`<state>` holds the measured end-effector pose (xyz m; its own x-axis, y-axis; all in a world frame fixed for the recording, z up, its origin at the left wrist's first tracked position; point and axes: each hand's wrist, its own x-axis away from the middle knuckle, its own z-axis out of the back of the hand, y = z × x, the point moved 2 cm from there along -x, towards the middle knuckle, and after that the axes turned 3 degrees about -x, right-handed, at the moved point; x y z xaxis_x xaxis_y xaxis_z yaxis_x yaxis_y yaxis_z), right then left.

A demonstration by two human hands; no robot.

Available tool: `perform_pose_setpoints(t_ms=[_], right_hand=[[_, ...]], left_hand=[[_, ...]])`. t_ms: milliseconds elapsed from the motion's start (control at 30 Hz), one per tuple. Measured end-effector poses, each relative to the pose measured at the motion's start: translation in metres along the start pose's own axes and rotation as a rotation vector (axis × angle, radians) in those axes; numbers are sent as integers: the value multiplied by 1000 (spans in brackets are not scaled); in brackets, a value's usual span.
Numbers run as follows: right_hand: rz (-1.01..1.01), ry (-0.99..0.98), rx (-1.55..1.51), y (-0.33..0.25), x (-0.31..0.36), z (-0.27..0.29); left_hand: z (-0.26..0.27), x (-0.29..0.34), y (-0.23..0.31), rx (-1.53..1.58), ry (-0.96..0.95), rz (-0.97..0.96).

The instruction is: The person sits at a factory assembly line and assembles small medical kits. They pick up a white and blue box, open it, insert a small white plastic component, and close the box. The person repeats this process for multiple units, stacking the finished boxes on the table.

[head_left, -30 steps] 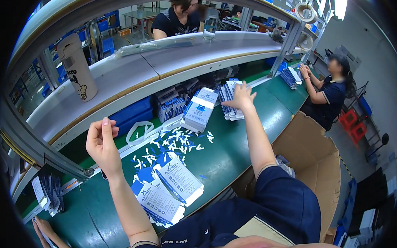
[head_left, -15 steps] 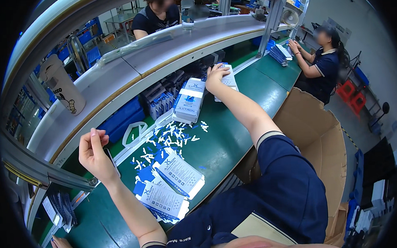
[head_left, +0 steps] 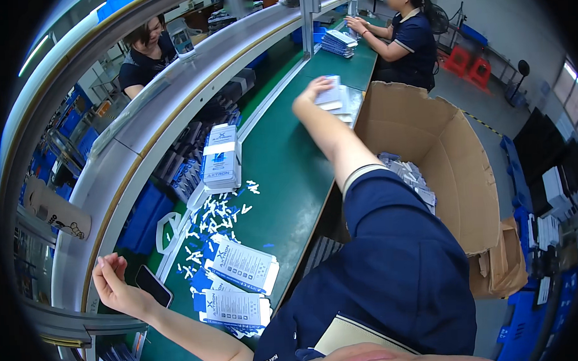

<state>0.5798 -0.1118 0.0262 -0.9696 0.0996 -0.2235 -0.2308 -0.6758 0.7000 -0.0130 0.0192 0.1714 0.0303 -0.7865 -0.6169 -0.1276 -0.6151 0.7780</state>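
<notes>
My right hand (head_left: 313, 95) reaches forward to the bench's right edge, gripping a white flat carton (head_left: 329, 99). It is somewhat blurred, and more white cartons (head_left: 350, 105) lie fanned beneath and beside it. My left hand (head_left: 116, 287) is raised at the left, fingers curled inward, with nothing visible in them. A dark-screened phone (head_left: 154, 287) lies beside it. Two groups of flattened white-and-blue printed cartons, a farther one (head_left: 244, 263) and a nearer one (head_left: 236, 308), rest in front of me. A banded carton stack (head_left: 221, 165) stands beyond them.
Small white and blue scraps (head_left: 207, 216) litter the green bench (head_left: 274, 200). A large cardboard box (head_left: 450, 149) with many small packs stands against its right side. A shelf (head_left: 172, 105) carrying a cup (head_left: 58, 211) runs along the left. One co-worker (head_left: 414, 39) handles cartons; another person (head_left: 148, 55) is behind the shelf.
My right hand has moved from beside the banded stack to the bench's right edge, with the white cartons there too. My left hand stays raised near the phone. The view has turned right.
</notes>
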Motion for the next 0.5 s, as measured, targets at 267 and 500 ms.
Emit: perform_pose_setpoints(t_ms=[267, 500], right_hand=[[137, -708, -74, 182, -34, -194], [161, -612, -710, 149, -37, -276]], left_hand=[[10, 4, 8, 49, 9, -33], [-5, 9, 14, 25, -50, -45]])
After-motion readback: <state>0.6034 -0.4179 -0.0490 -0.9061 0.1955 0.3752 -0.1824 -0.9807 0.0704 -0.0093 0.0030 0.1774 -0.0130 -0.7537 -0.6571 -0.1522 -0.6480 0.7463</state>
